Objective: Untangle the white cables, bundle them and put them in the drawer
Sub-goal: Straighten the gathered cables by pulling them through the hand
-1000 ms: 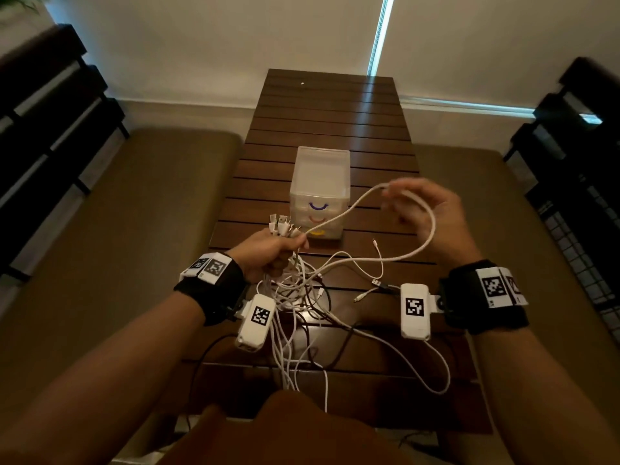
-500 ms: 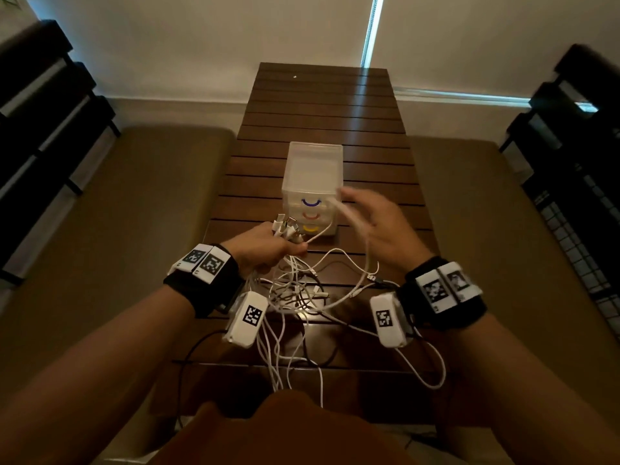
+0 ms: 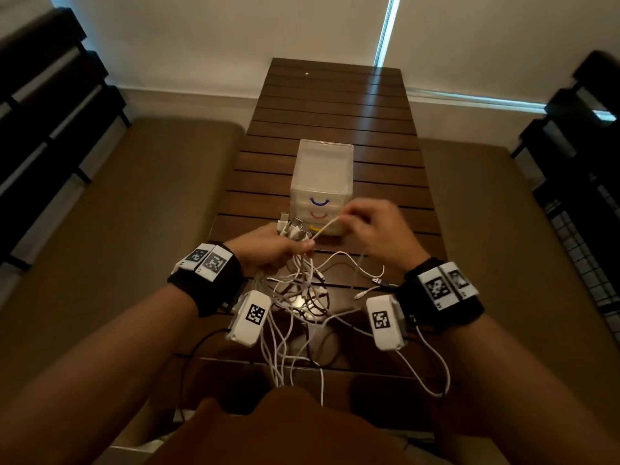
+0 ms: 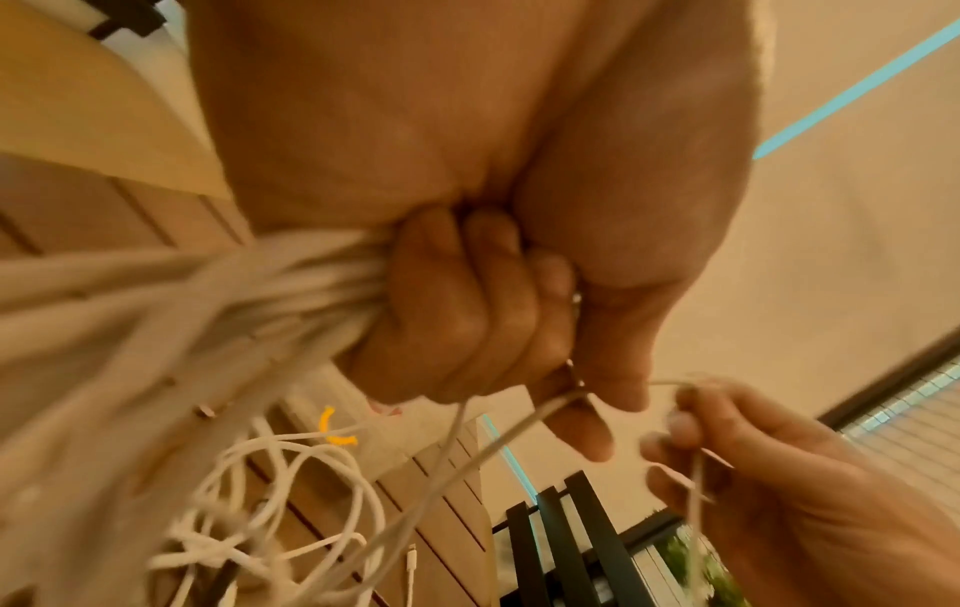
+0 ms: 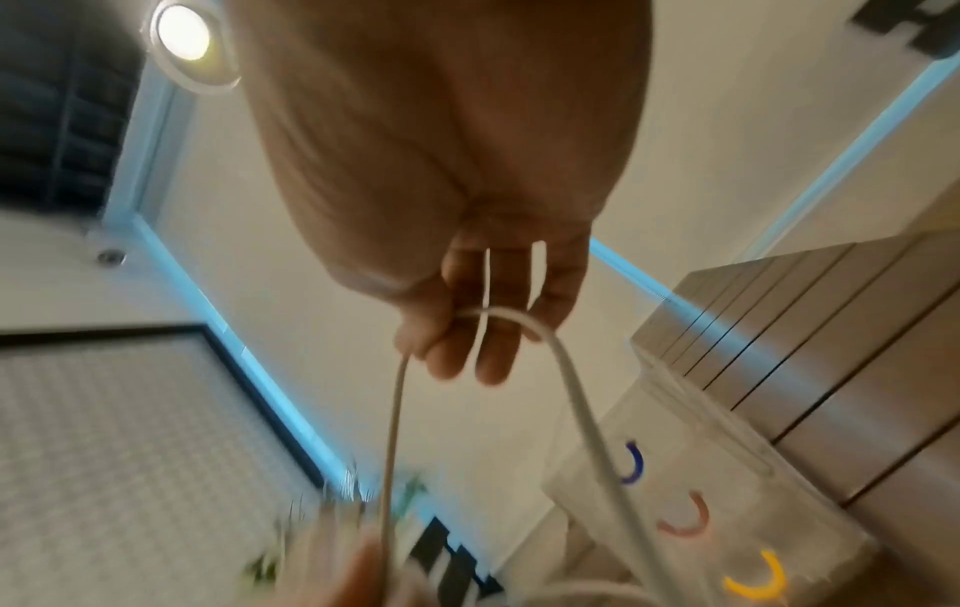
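My left hand (image 3: pixel 275 250) (image 4: pixel 467 312) grips a bunch of white cables (image 4: pixel 291 279) in a fist, their plug ends (image 3: pixel 292 226) sticking up beyond the knuckles. The rest of the white cables (image 3: pixel 298 297) hang in a tangle over the table. My right hand (image 3: pixel 375 229) (image 5: pixel 483 328) pinches one white cable (image 3: pixel 327 228) (image 5: pixel 571 369) that runs taut from the left fist. The small translucent drawer unit (image 3: pixel 322 182) (image 5: pixel 727 513) stands just behind both hands, its blue, red and yellow handled drawers closed.
The dark slatted wooden table (image 3: pixel 335 105) runs away from me to the wall. Beige cushioned benches (image 3: pixel 151 213) flank it on both sides. Black slatted chair backs (image 3: pixel 577 156) stand at far left and right. A black cable (image 3: pixel 194 350) lies near the table's front edge.
My right hand has come in from the upper right toward the left fist, sliding along the single cable; the big loop it held has collapsed. The left hand kept its grip.
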